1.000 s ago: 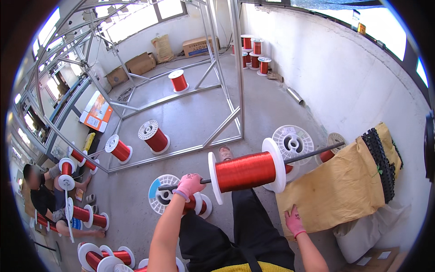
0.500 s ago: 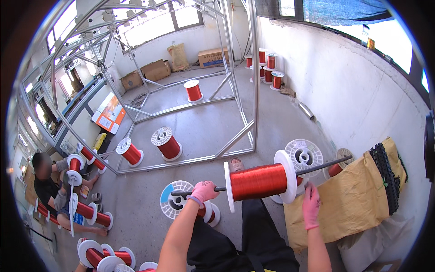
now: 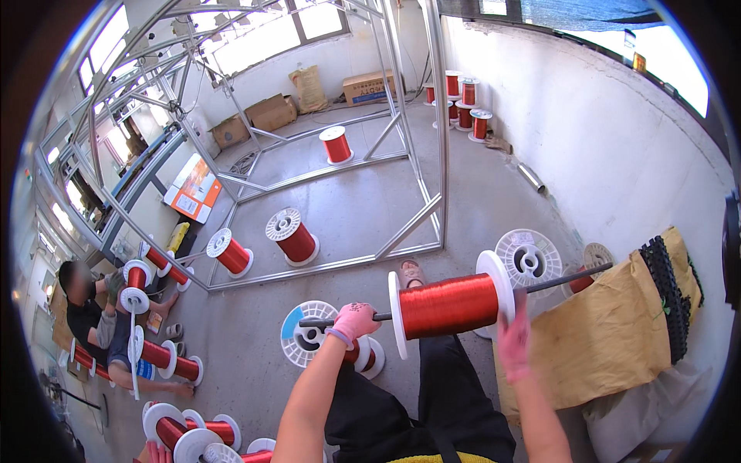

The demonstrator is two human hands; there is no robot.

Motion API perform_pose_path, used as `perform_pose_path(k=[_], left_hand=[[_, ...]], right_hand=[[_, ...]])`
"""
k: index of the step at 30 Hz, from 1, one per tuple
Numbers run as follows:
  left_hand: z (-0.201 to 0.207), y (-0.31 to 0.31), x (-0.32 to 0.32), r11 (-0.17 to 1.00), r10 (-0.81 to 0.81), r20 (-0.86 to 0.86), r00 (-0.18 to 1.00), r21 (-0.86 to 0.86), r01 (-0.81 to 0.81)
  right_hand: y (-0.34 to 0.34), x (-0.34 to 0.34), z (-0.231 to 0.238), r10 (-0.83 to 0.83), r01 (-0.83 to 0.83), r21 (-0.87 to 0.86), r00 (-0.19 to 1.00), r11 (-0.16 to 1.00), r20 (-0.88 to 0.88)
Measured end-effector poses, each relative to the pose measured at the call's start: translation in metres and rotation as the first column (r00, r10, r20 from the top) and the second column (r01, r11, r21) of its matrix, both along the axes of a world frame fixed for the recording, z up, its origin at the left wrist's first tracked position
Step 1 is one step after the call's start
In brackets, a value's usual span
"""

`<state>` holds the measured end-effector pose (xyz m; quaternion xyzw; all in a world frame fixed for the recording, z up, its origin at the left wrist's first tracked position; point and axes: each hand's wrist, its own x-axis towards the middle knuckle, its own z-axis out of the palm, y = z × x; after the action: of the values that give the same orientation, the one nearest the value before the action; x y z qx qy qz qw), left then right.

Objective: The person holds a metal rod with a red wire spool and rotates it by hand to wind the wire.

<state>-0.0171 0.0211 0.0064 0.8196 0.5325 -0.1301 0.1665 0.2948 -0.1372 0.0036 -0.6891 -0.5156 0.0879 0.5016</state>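
A spool of red wire [image 3: 449,306] with white flanges sits in front of me on a dark rod [image 3: 567,279] running through its core. My left hand [image 3: 356,320], in a pink glove, is closed around the rod left of the spool. My right hand [image 3: 515,343], also pink-gloved, is at the spool's right flange, fingers raised and blurred; whether it grips is unclear. Behind the rod stands a white-flanged spool [image 3: 511,251]. Another spool [image 3: 293,351], with a blue patch on its flange, is by my left knee.
A metal frame [image 3: 332,267] stands ahead, with red spools [image 3: 293,241] in and beside it. Brown sacking [image 3: 590,355] lies at right. A co-worker [image 3: 89,309] sits at left among spools. More spools [image 3: 467,108] are stacked by the far wall.
My right hand has moved up and left from beside the spool to its right flange. My left hand keeps its hold on the rod. The whole view has shifted slightly.
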Motion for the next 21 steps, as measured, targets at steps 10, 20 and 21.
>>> perform_pose_path(k=[10, 20, 21], left_hand=[[0.002, 0.007, 0.013, 1.0, -0.019, 0.013, 1.0, -0.001, 0.019], [0.003, 0.006, 0.014, 0.999, -0.015, 0.021, 1.0, -0.048, 0.016], [0.005, 0.004, 0.016, 0.998, -0.013, 0.021, 1.0, -0.06, 0.014]], right_hand=[[-0.114, 0.067, -0.131, -0.081, 0.155, -0.612, 0.986, 0.775, 0.147], [-0.086, 0.029, -0.059, -0.051, 0.014, -0.426, 0.996, 0.905, -0.075], [-0.082, 0.028, -0.046, -0.082, 0.018, -0.399, 0.986, 0.917, -0.144]])
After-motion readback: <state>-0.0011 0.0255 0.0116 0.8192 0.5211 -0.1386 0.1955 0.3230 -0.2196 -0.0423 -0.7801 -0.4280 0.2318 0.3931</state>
